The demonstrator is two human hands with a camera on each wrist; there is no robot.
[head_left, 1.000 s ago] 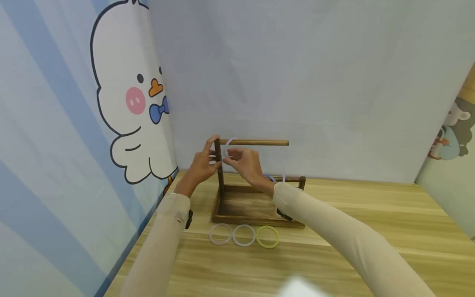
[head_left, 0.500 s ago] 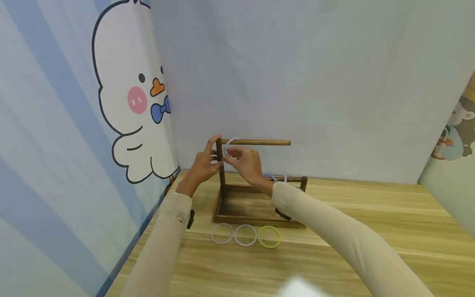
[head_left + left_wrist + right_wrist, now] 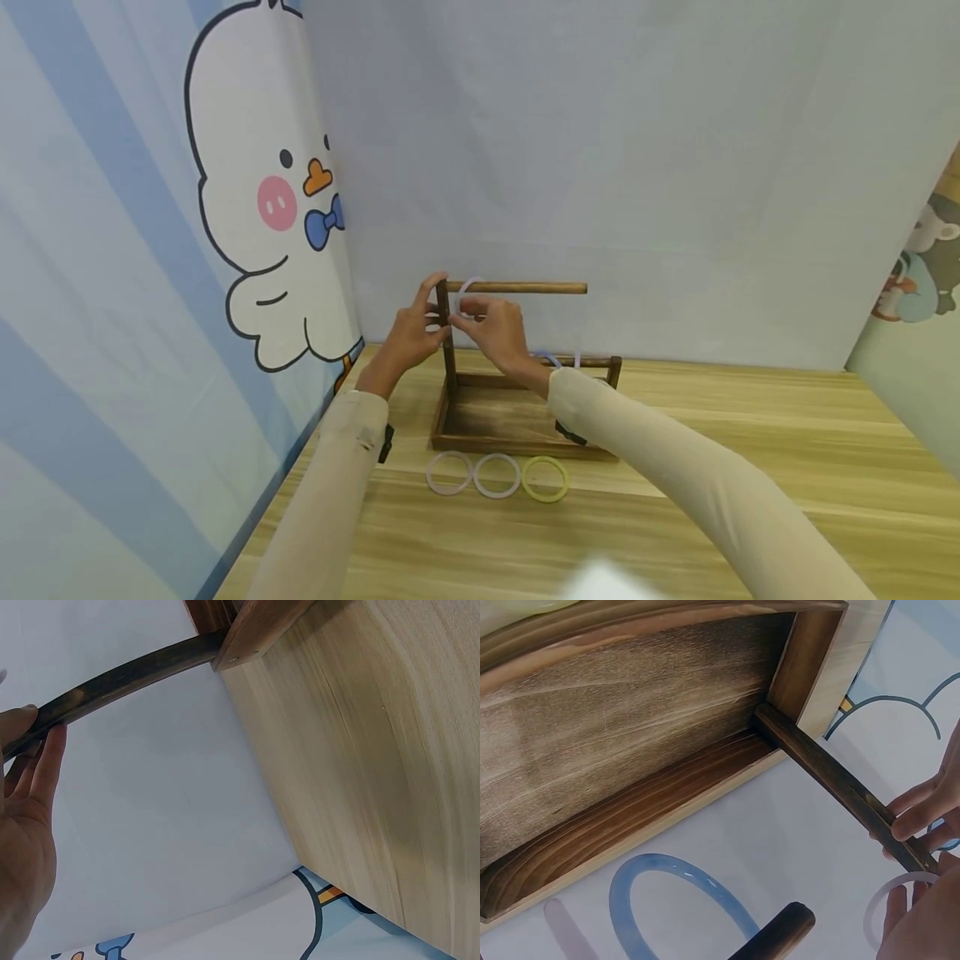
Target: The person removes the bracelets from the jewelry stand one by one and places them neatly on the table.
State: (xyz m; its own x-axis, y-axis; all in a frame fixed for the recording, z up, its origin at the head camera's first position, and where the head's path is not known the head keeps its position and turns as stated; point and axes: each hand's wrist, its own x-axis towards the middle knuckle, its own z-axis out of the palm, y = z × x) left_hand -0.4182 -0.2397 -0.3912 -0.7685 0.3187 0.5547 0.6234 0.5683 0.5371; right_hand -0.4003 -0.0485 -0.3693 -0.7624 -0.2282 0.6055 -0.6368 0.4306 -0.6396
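My left hand (image 3: 408,337) holds the upright post (image 3: 450,362) of a dark wooden rack near its top, thumb and fingers on either side. In the left wrist view, the left hand (image 3: 28,844) reaches the post from the edge. My right hand (image 3: 498,332) pinches a pale lilac ring (image 3: 459,297) close to the post. This ring hangs around the upper rod (image 3: 536,287), at the rod's post end. The right wrist view shows the pale ring (image 3: 871,919) beside the right fingers, partly hidden by them.
On the lower rod (image 3: 780,934) hang a blue ring (image 3: 620,900) and a pale lilac ring (image 3: 566,930). In front of the rack's tray (image 3: 517,445) lie a pinkish ring (image 3: 450,493), a whitish ring (image 3: 497,497) and a yellow ring (image 3: 546,500) on the table.
The view shifts slightly. Both hands stay at the post, and the lilac ring keeps nearly the same place on the upper rod.
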